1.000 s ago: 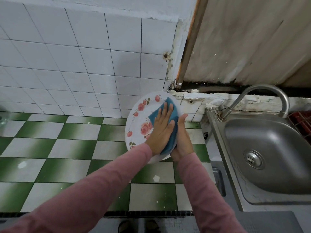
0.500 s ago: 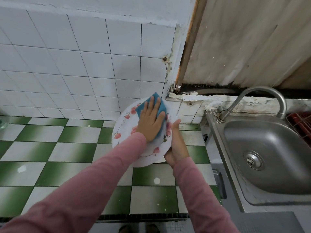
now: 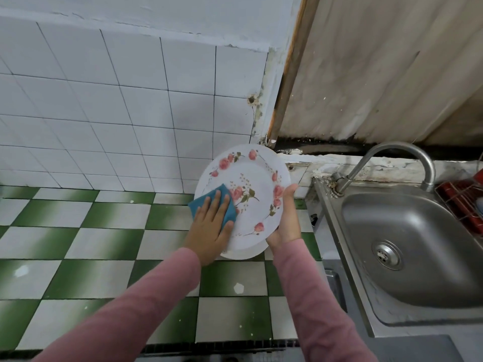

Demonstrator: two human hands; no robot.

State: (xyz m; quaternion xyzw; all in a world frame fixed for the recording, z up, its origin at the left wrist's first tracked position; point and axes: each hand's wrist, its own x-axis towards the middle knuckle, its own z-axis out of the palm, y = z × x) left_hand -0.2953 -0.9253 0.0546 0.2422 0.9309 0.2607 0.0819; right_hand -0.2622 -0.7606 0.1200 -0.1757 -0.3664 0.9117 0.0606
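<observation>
Sweep the blue square cloth under the flat, straight-fingered left hand across the round white rose-printed plate mid-frame, right hand clasping its right rim firmly.

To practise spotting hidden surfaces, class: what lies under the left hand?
A blue cloth, pressed flat against the floral plate by the left hand. The plate's pattern beneath the cloth is covered and cannot be seen.

Green-and-white checkered counter bears small white flecks.
</observation>
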